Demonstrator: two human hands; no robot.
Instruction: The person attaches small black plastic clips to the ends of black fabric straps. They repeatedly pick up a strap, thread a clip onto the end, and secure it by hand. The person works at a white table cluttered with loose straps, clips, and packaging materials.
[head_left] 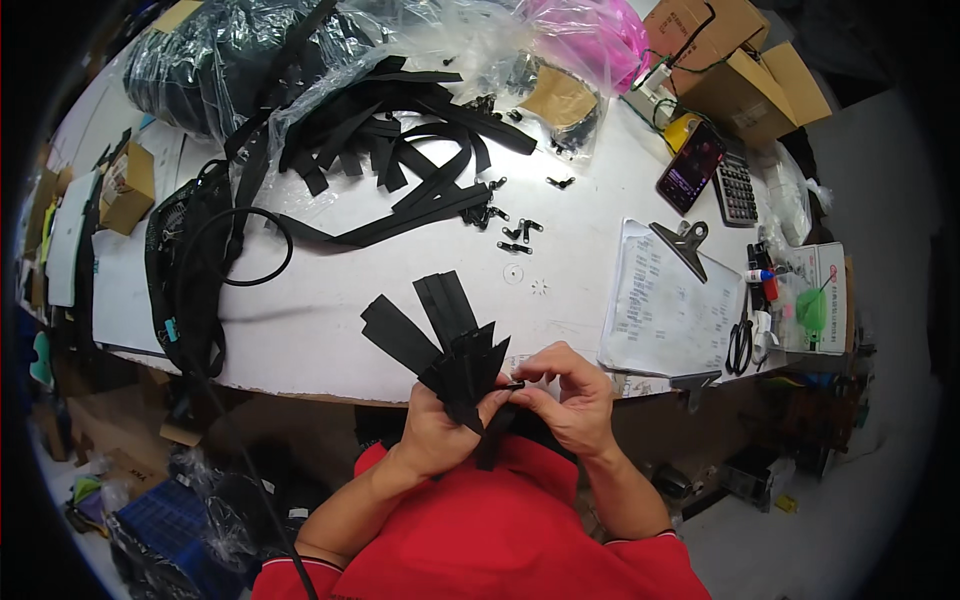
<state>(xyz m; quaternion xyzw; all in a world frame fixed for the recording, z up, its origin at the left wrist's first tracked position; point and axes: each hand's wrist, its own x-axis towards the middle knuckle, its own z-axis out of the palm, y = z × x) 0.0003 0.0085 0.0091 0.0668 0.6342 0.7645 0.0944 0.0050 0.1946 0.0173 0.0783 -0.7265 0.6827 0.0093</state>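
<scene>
My left hand [432,436] is closed round a bunch of black zipper tape strips [446,308], which fan out upward over the table's near edge. Thumb and forefinger of my right hand [577,408] pinch a small black zipper slider [514,386] close to my left thumb, at the strips' side. Whether the slider sits on a strip's end cannot be made out. Beyond my hands, several loose black zipper sliders [522,231] lie scattered on the white table [400,345]. A heap of cut black zipper strips [385,135] rests further back, partly on clear plastic.
To the right are a clipboard [672,300] with papers, scissors [740,345], a phone [691,168], a calculator [737,190] and cardboard boxes [745,85]. A black mesh bag [190,270] and looped black cable [285,262] lie left. Plastic-wrapped black rolls [215,75] stand at the back.
</scene>
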